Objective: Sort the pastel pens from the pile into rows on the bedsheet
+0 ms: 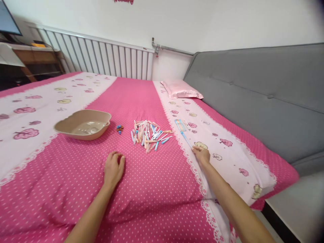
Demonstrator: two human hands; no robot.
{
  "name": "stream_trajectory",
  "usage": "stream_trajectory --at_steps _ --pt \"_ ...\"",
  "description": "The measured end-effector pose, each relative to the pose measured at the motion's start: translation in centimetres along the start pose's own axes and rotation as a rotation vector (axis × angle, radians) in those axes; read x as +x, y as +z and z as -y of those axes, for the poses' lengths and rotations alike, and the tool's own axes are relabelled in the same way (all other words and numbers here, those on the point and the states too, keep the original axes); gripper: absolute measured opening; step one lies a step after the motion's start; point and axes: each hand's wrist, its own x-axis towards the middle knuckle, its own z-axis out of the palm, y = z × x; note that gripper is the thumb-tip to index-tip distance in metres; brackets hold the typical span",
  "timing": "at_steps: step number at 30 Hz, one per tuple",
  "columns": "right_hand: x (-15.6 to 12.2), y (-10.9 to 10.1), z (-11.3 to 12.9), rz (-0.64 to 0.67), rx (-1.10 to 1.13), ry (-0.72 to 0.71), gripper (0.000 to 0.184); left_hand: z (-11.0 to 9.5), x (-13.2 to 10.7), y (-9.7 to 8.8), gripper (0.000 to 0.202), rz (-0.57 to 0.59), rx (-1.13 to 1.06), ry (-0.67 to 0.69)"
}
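Observation:
My right hand (pixel 201 154) pinches the near end of a slim light-blue pen (pixel 186 139) with a darker blue tip, over the white printed strip of the bedspread. Just beyond that tip, several similar pens (pixel 180 125) in blue and orange lie side by side in a row. A loose pile of pink, white, orange and blue pen-like sticks (pixel 149 135) is heaped on the pink dotted cloth between my hands. My left hand (pixel 114 168) rests on the cloth in front of the pile, thumb apart from slightly bent fingers, holding nothing.
A beige plastic basin (pixel 83 125) stands left of the pile, with small blue and brown pieces (pixel 119 128) beside it. Farther back lies a pink pillow (pixel 181 88). A grey padded headboard (pixel 258 91) borders the right side; a white radiator (pixel 101 55) lines the back wall.

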Motion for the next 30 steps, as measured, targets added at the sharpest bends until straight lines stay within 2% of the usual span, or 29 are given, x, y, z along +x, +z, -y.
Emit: stream_trajectory --at_steps 3,6,9,12,16,20,23,26,28,30 --pt "-0.1 0.0 0.0 -0.009 -0.029 0.044 0.037 -0.2 -1.8 -1.1 0.035 0.033 0.020 0.034" --pt "-0.4 -0.1 0.3 -0.006 -0.069 0.026 0.039 -0.3 -3.5 -1.9 0.035 0.054 0.047 0.041" --pt "-0.9 -0.5 0.5 0.003 -0.114 -0.050 0.046 -0.6 -4.5 -2.3 0.038 0.065 0.076 0.069" --pt "-1.4 -1.9 -0.3 0.046 -0.167 -0.199 0.051 -0.9 -4.7 -2.4 0.040 0.083 0.112 0.086" --pt "-1.4 -6.2 -3.8 0.117 -0.331 -0.323 0.051 -1.1 -4.5 -2.2 0.045 0.102 0.169 0.098" --pt "-0.1 -11.8 -8.6 0.107 -0.513 -0.275 0.052 -1.0 -4.1 -1.8 0.049 0.101 0.224 0.137" --pt "1.5 -15.8 -12.2 0.057 -0.630 -0.174 0.054 -0.9 -3.8 -1.5 0.052 0.111 0.267 0.147" --pt "3.2 -19.2 -15.6 -0.030 -0.763 0.060 0.061 -1.0 -3.7 -1.4 0.049 0.116 0.304 0.147" --pt "4.3 -21.0 -17.6 -0.077 -0.760 0.202 0.063 -1.2 -3.7 -1.5 0.047 0.122 0.316 0.145" --pt "5.1 -22.2 -19.1 -0.118 -0.764 0.205 0.060 -1.3 -3.7 -1.7 0.047 0.132 0.321 0.141"
